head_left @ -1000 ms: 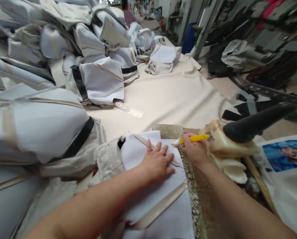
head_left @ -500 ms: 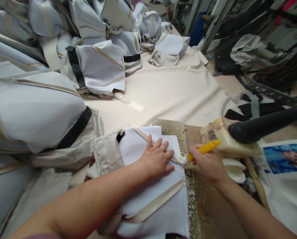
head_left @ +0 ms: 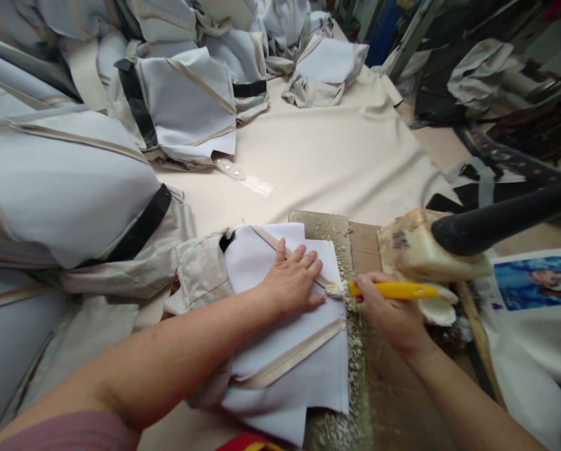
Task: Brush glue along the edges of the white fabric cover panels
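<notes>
My left hand (head_left: 293,280) lies flat with fingers spread on a white fabric panel (head_left: 280,351) that has beige strips stitched across it. In my right hand (head_left: 388,313) is a yellow-handled paintbrush (head_left: 397,290), its pale, caked bristles touching the panel's right edge near a strip's end. Under that edge lies a board (head_left: 321,227) crusted with dried, glue-like lumps. Crumpled light-grey fabric (head_left: 202,272) joins the panel on its left.
A stained plastic container (head_left: 416,247) with a black tube-like piece (head_left: 501,222) stands on the right. Several white-and-beige sewn pieces (head_left: 190,103) are heaped at left and back. Beige cloth (head_left: 336,156) covers the table. A printed picture (head_left: 538,282) lies far right.
The brush has moved left onto the panel's edge, and its handle has swung from slanting upward to nearly level. My left hand stays pressed on the panel. The view has tipped slightly downward.
</notes>
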The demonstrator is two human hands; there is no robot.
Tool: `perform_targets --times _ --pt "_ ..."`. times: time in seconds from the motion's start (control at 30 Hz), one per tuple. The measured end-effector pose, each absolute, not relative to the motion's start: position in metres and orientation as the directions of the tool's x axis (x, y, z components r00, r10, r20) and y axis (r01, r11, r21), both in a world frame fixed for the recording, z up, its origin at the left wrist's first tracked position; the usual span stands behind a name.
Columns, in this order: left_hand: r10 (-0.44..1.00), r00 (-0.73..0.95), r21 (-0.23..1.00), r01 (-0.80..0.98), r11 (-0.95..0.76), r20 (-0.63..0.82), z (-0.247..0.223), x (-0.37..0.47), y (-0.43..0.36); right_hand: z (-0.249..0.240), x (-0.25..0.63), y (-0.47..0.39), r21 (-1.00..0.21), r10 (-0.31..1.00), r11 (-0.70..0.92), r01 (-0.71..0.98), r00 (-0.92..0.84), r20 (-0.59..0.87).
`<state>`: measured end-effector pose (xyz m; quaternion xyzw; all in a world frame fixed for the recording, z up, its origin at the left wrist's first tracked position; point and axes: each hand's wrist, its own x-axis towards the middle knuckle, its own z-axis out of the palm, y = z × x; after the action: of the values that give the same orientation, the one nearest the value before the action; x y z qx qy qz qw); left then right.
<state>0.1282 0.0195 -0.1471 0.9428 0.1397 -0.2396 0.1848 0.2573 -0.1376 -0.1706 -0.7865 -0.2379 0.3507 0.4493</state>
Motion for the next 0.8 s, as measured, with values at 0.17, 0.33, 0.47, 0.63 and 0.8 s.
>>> perform_targets --times 0.17,0.33,0.47,0.63,0.8 --pt "0.176 0.851 0.279 0.348 -0.895 -0.495 -0.148 0.128 0.018 -0.177 0.257 -0.137 -0.871 0.707 -0.461 0.171 0.663 -0.244" --pt "0.176 0.846 0.274 0.35 -0.896 -0.503 -0.148 0.129 0.017 -0.18 0.257 -0.128 -0.871 0.714 -0.443 0.213 0.671 -0.199" --pt "0.177 0.851 0.259 0.339 -0.904 -0.494 -0.149 0.128 0.016 -0.178 0.249 -0.138 -0.859 0.684 -0.486 0.159 0.681 -0.261" --pt "0.189 0.856 0.246 0.339 -0.908 -0.482 -0.154 0.127 0.014 -0.152 0.23 -0.168 -0.843 0.743 -0.514 0.16 0.573 -0.344" --pt "0.197 0.858 0.231 0.338 -0.913 -0.475 -0.151 0.128 0.012 -0.158 0.236 -0.153 -0.842 0.711 -0.515 0.16 0.628 -0.316"
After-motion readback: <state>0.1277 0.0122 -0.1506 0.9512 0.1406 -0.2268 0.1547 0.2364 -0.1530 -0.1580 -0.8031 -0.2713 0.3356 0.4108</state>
